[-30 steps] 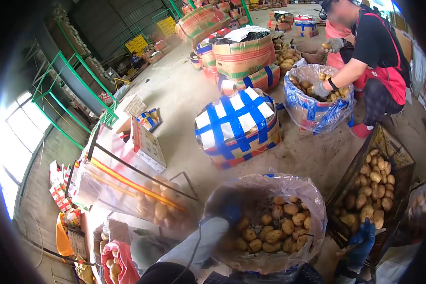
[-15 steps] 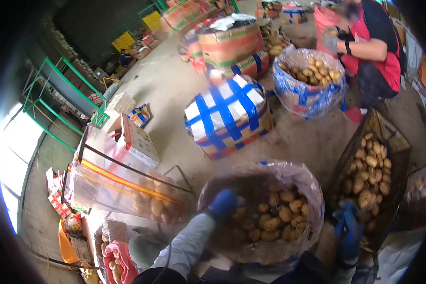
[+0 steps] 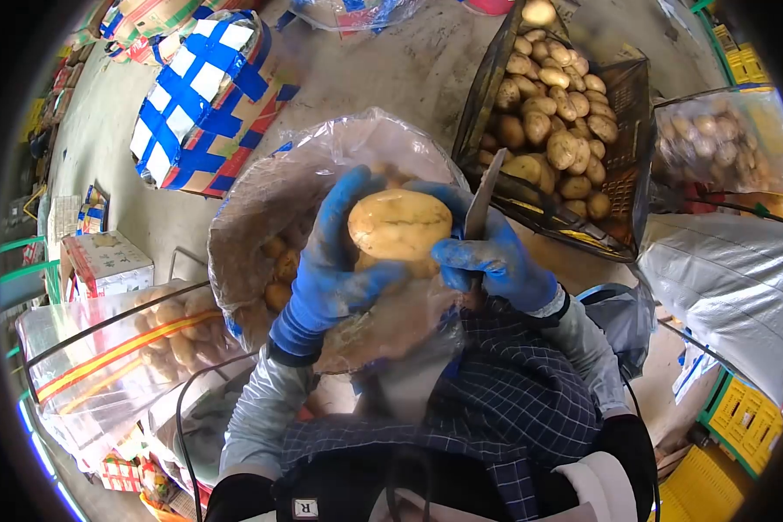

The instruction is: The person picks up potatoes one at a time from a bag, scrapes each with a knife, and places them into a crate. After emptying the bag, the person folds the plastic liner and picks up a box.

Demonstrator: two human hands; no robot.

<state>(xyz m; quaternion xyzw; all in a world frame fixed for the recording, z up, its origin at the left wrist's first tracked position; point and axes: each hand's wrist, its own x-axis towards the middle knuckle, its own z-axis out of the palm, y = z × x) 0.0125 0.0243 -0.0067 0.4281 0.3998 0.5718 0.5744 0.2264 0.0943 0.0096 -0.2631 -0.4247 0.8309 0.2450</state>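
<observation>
A large pale-yellow potato (image 3: 400, 224) with a dark crack across its face is in my gloved left hand (image 3: 326, 257), fingers curled round its left side. My right hand (image 3: 500, 257), in a blue glove too, grips a knife (image 3: 485, 196) whose blade points up, its handle mostly hidden by the fingers. Those right fingertips come right up to the potato's right edge. Below both hands stands a round basket lined with clear plastic (image 3: 244, 209). Several potatoes (image 3: 283, 271) show inside it to the left; my hands hide others.
A dark crate (image 3: 622, 104) heaped with potatoes (image 3: 561, 130) stands at upper right. Clear bags of potatoes sit at far right (image 3: 713, 139) and lower left (image 3: 174, 335). A basket taped in blue and white (image 3: 196, 104) is at upper left, a printed carton (image 3: 113, 261) at left.
My view has tilted down and turned right. My left hand has come up from the basket and my right hand in from beside the crate; they now meet over the basket, at the potato.
</observation>
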